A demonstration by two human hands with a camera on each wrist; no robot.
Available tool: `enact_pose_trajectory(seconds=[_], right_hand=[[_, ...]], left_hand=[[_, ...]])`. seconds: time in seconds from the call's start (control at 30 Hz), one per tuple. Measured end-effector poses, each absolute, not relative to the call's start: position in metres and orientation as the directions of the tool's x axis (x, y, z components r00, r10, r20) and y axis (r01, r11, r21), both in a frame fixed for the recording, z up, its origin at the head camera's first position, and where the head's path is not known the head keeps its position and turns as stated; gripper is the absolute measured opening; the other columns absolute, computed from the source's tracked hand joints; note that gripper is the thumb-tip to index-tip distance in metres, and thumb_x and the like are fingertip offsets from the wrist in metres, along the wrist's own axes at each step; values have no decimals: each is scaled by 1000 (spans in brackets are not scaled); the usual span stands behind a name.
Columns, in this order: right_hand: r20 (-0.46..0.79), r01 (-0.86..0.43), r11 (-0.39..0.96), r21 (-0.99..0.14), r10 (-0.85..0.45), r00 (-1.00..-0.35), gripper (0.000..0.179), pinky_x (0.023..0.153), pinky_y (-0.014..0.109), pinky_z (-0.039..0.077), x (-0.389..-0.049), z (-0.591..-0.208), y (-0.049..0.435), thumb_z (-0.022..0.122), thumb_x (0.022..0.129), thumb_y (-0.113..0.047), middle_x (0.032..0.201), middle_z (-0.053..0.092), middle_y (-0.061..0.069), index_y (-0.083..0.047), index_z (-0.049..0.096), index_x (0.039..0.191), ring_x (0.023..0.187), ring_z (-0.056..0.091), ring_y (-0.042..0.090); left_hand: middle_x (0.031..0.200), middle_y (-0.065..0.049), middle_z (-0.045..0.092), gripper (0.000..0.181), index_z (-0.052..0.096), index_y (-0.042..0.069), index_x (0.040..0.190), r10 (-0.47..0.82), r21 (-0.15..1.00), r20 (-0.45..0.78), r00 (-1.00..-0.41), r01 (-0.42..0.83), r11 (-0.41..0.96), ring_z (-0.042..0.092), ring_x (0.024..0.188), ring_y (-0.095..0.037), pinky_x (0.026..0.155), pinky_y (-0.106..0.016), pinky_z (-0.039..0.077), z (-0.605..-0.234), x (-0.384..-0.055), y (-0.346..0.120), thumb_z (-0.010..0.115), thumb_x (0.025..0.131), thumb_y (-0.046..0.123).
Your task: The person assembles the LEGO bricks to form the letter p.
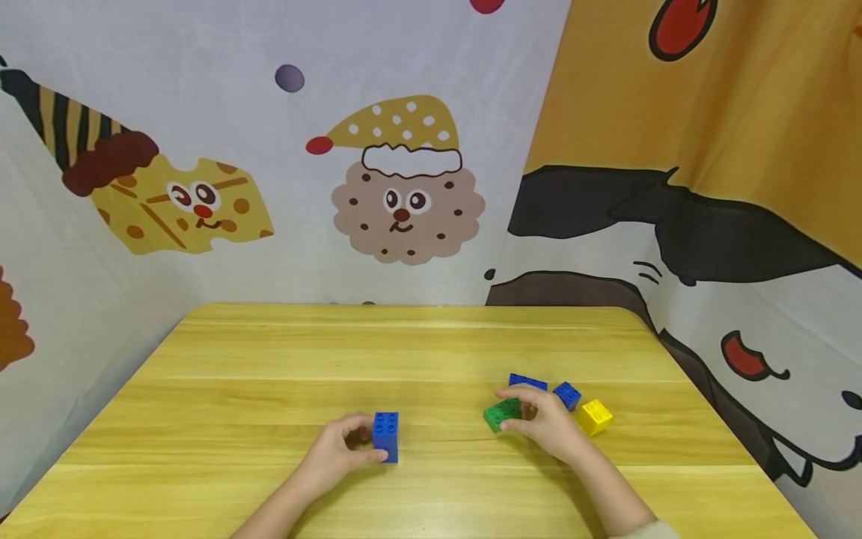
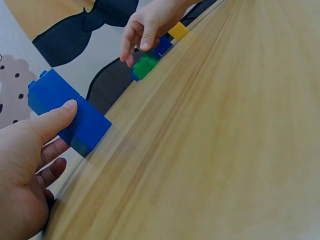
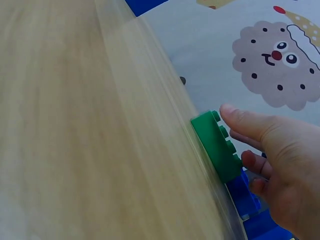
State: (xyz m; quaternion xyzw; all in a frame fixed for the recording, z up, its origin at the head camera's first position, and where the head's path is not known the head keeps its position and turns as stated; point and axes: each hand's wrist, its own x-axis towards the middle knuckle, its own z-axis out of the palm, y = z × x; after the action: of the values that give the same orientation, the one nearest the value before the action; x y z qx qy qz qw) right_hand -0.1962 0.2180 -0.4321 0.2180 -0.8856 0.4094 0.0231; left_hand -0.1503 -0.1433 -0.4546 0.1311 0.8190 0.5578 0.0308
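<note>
Two blue building bricks stacked as an upright tower stand on the table. My left hand grips this tower from its left side, and the seam between the bricks shows in the left wrist view, close to the thumb. A green building brick lies studs up to the right. My right hand is over it with thumb and fingers spread. In the right wrist view a small gap shows between the thumb and the studs of the green brick.
Behind the right hand lies a long blue brick, partly covered. A small blue brick and a yellow brick sit to its right. The wooden table meets a cartoon-printed cloth at its far edge.
</note>
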Motion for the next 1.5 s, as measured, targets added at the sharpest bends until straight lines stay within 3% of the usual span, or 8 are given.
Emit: enact_pose_trajectory(seconds=[0.27, 0.77, 0.97, 1.23, 1.5], right_hand=[[185, -363, 614, -701, -335, -924, 44, 55, 24, 40, -196, -433, 220, 82, 75, -15, 109, 63, 0, -12, 68, 117, 68, 45, 15], [166, -394, 657, -643, -383, -909, 38, 83, 37, 48, -194, -432, 216, 82, 75, -12, 120, 61, 5, -12, 71, 111, 107, 57, 23], [161, -437, 653, -618, -439, -884, 35, 74, 28, 48, -193, -429, 215, 77, 79, -5, 119, 60, 4, -9, 71, 113, 104, 55, 21], [160, -458, 676, -577, -457, -875, 32, 85, 41, 48, -192, -430, 213, 77, 80, -9, 116, 59, -2, -13, 71, 112, 106, 55, 21], [221, -515, 683, -518, -475, -852, 33, 82, 38, 47, -190, -430, 210, 80, 78, -17, 109, 60, -11, -18, 73, 109, 101, 51, 13]], left_hand=[[96, -3, 63, 44, 67, 4, 109, 249, 923, 90, -964, 175, 344, 54, 89, -23, 76, -30, 47, -454, -149, -143, 83, 74, 25], [91, -2, 62, 42, 67, 5, 110, 265, 921, 104, -959, 194, 339, 54, 88, -24, 75, -30, 45, -457, -152, -144, 82, 75, 23], [90, -2, 62, 42, 67, 5, 110, 260, 916, 106, -960, 196, 350, 54, 88, -24, 75, -30, 45, -457, -152, -144, 82, 75, 23], [90, -1, 62, 40, 67, 5, 108, 260, 914, 103, -960, 194, 355, 53, 87, -23, 74, -30, 45, -455, -151, -143, 83, 75, 23], [92, -2, 62, 41, 67, 5, 108, 262, 918, 90, -961, 182, 351, 53, 88, -23, 74, -29, 46, -455, -151, -144, 82, 75, 24]])
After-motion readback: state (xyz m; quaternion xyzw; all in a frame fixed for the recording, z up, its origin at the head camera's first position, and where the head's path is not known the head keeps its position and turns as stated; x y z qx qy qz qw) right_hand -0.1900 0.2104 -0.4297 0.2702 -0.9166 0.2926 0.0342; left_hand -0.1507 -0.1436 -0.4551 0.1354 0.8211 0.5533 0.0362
